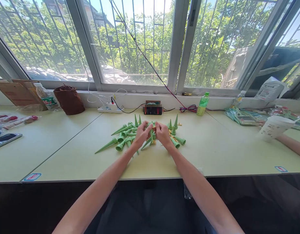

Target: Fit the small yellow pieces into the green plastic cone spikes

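Observation:
My left hand (142, 132) is closed around a green plastic watering spike (151, 136), its narrow tip pointing down toward the table. Against the upper part of that spike, my right hand (162, 132) pinches a small yellow plastic piece (154, 127), mostly covered by the fingers. Several loose green spikes (107, 145) lie in a pile to the left of my hands, a few standing point up. More spikes (174, 125) rest on the right, with small yellow pieces (170, 133) scattered among them near my right wrist.
Behind the pile stands a phone-like device (153, 110) with a dark screen. A power strip (110, 108), a brown bag (69, 99) and a green bottle (203, 104) line the windowsill side. At right are a plastic cup (275, 128) and another person's forearm (293, 145).

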Action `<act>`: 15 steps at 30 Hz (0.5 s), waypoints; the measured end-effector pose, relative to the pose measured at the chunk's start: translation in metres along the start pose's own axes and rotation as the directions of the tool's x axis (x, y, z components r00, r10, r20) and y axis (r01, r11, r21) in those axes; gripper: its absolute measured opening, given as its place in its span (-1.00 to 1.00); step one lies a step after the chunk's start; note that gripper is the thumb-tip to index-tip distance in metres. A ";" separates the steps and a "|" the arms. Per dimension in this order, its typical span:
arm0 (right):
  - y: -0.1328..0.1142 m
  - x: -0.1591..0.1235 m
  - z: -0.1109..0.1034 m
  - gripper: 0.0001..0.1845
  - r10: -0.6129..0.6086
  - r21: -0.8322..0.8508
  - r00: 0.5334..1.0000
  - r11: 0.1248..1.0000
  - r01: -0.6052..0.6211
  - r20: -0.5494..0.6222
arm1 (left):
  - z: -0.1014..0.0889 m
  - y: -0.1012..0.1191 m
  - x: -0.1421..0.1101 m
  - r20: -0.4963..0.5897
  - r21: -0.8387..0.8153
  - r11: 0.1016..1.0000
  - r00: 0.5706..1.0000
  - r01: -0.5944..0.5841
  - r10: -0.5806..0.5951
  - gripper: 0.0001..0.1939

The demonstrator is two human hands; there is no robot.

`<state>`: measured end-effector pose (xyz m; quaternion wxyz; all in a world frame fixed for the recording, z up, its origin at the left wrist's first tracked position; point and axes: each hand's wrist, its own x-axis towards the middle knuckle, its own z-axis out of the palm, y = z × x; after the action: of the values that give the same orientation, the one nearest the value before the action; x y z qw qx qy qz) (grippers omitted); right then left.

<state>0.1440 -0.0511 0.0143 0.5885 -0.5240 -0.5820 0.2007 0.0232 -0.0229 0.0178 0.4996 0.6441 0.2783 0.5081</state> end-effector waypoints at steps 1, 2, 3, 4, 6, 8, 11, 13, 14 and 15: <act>0.000 0.000 0.000 -0.48 0.000 0.007 1.000 1.000 0.000 -0.007 | 0.000 0.001 0.000 0.000 0.004 1.000 1.000 -0.013 0.013 -0.63; 0.000 0.000 0.000 -0.48 0.000 0.012 1.000 1.000 0.000 -0.015 | 0.001 0.002 -0.001 0.000 0.010 1.000 1.000 -0.028 0.028 -0.64; 0.000 0.000 -0.001 -0.48 0.000 0.014 1.000 1.000 0.000 -0.025 | 0.001 0.002 -0.001 0.000 0.016 0.999 0.999 -0.042 0.042 -0.64; 0.000 0.000 -0.001 -0.49 0.000 0.015 0.999 1.000 0.001 -0.036 | 0.002 0.003 -0.002 0.001 0.022 0.998 0.999 -0.051 0.051 -0.63; 0.000 0.000 -0.001 -0.49 -0.002 0.013 0.999 1.000 0.003 -0.050 | 0.002 0.003 -0.002 0.004 0.033 0.998 0.999 -0.052 0.052 -0.62; 0.001 0.001 -0.001 -0.49 -0.005 0.010 0.999 1.000 0.005 -0.048 | 0.003 0.002 -0.002 -0.002 0.039 0.998 0.999 -0.047 0.047 -0.60; 0.002 0.002 -0.001 -0.48 -0.007 0.001 1.000 1.000 0.007 -0.018 | 0.003 0.000 -0.001 -0.017 0.025 0.999 0.999 -0.027 0.028 -0.59; 0.001 0.001 -0.001 -0.47 -0.013 -0.004 1.000 1.000 0.013 0.012 | 0.003 0.000 0.000 -0.032 -0.005 1.000 0.999 -0.006 0.006 -0.59; 0.001 0.001 -0.001 -0.47 -0.020 -0.004 0.999 1.000 0.020 0.028 | 0.003 0.000 0.000 -0.041 -0.019 1.000 0.999 0.005 -0.005 -0.58; 0.000 0.000 -0.002 -0.48 -0.030 -0.004 0.999 1.000 0.030 0.044 | 0.002 0.001 0.000 -0.048 -0.032 0.999 0.999 0.016 -0.017 -0.58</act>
<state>0.1457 -0.0513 0.0149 0.5771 -0.5122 -0.6031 0.2020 0.0253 -0.0240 0.0187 0.5071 0.6212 0.2874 0.5238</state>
